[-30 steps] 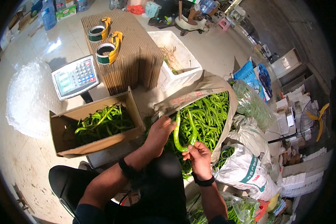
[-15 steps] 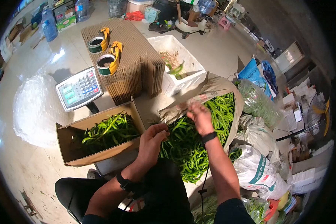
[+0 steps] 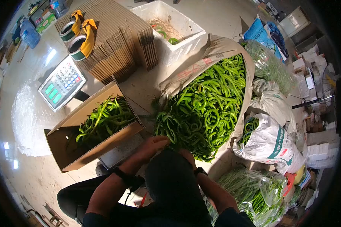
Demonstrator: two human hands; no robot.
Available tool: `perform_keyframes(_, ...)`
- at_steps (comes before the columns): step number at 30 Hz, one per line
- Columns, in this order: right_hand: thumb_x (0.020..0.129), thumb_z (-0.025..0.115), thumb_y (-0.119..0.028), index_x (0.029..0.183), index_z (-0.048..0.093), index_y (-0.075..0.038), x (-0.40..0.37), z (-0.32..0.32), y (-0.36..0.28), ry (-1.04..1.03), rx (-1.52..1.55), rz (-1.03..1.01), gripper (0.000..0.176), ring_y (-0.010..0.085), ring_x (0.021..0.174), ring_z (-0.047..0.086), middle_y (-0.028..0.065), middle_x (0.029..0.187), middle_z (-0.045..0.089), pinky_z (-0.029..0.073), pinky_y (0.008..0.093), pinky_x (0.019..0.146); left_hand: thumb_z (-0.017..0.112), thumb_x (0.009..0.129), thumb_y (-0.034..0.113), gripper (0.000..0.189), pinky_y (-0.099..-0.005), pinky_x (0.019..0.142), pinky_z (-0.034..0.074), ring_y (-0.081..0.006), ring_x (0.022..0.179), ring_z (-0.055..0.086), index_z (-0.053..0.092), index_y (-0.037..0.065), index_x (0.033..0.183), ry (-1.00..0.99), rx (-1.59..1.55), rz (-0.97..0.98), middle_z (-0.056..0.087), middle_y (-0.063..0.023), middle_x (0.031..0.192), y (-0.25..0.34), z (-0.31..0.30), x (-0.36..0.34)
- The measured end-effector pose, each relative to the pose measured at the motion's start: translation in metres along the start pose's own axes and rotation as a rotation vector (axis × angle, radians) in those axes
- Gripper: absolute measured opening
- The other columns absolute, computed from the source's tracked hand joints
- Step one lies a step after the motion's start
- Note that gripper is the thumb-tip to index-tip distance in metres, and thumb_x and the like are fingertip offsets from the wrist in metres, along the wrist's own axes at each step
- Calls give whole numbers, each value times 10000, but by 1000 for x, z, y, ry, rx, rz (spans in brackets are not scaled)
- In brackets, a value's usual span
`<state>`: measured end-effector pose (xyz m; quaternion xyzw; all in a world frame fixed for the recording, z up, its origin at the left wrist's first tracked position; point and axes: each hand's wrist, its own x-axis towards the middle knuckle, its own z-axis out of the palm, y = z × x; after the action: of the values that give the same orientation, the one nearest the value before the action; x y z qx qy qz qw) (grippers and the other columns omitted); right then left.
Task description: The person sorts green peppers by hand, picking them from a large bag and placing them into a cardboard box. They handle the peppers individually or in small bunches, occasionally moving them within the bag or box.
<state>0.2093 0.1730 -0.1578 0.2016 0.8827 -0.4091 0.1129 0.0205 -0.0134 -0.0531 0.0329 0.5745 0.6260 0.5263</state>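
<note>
Long green chili peppers (image 3: 204,102) lie heaped in the mouth of an opened tan paper sack (image 3: 216,47) and spill toward the person. A smaller lot lies in the tilted brown cardboard box (image 3: 102,145) just beside the heap.

Head view:
- Left hand (image 3: 152,144) lies on the near edge of the heap, fingers bent down among the peppers. Whether it grips any cannot be told.
- Right hand (image 3: 186,154) is mostly hidden behind a dark rounded shape in the foreground. Its state cannot be told.

Judged procedure for gathering from the heap:
1. Work from the near edge, where the peppers lie loosest.
2. The peppers are curled and interlocked. Lift a small bunch and shake it free rather than pulling, since pulling is likely to snap them or drag others onto the floor.
3. Keep stems aligned in the bunch, so that it lies flat along the box.
4. Keep the hands low between heap and box.
</note>
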Motion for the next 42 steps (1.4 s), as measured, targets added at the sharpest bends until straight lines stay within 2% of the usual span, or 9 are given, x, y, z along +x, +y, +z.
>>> perform_keyframes(1,855,678,-297,1108,607,-52,9,5,0,-87,-225,197,360,401,979,635,201,1033,659,507,501,815,630,962,304,450,-329,934,483,-195,1058,628,622,-21,1273,-1,-1,-7,680,-118,1144,-32,-8,16)
perform_keyframes(3,842,692,-301,1111,596,-48,19,6,-5,-12,-205,104,382,410,972,627,210,1009,651,509,504,811,631,940,296,447,-372,915,504,-235,1043,644,638,-14,1261,130,-28,-179,684,-142,1154,-87,-21,42)
perform_keyframes(13,752,806,-319,1262,537,-13,56,33,-54,158,-424,65,652,416,1080,591,205,1142,612,486,511,914,691,870,334,610,-436,889,508,-293,1083,628,526,53,1384,527,277,-94,652,-162,1191,-184,-20,82)
perform_keyframes(16,782,779,-300,1260,506,17,59,36,-50,374,-438,5,635,405,1033,582,211,1101,582,475,515,856,699,860,381,637,-449,907,494,-289,1053,618,492,72,1377,469,89,86,637,-135,1206,-169,-19,81)
perform_keyframes(18,776,784,-289,1305,483,23,57,28,-62,302,-432,24,684,411,1051,574,226,1135,568,471,515,869,684,906,121,539,-454,1035,445,-333,1345,438,487,51,1402,357,-194,-29,445,-200,1450,-146,-22,79)
perform_keyframes(22,766,789,-262,1369,438,48,66,23,-66,185,-449,-208,764,426,1099,548,249,1214,531,464,525,891,624,916,-13,627,-489,1129,378,-348,1424,333,367,53,1485,434,-845,-137,320,-192,1537,-177,-32,104)
perform_keyframes(24,756,791,-248,1369,435,58,73,27,-73,126,-471,-221,771,425,1126,538,255,1237,520,462,526,909,595,927,-65,698,-471,1175,330,-344,1444,307,280,84,1533,285,398,-31,317,-144,1556,-195,-38,97)
perform_keyframes(28,717,808,-228,1390,408,69,89,35,-97,38,-574,-218,838,429,1215,496,271,1333,475,444,532,983,587,921,-95,733,-447,1177,329,-314,1454,298,255,92,1547,271,192,211,321,-110,1571,-215,-35,118)
perform_keyframes(42,747,789,-332,1477,398,-140,130,74,-42,176,-831,-150,850,371,1263,485,133,1497,402,439,528,1008,581,964,114,388,-380,994,449,-246,1249,489,515,29,1337,222,350,-16,527,-144,1360,-222,-35,131)
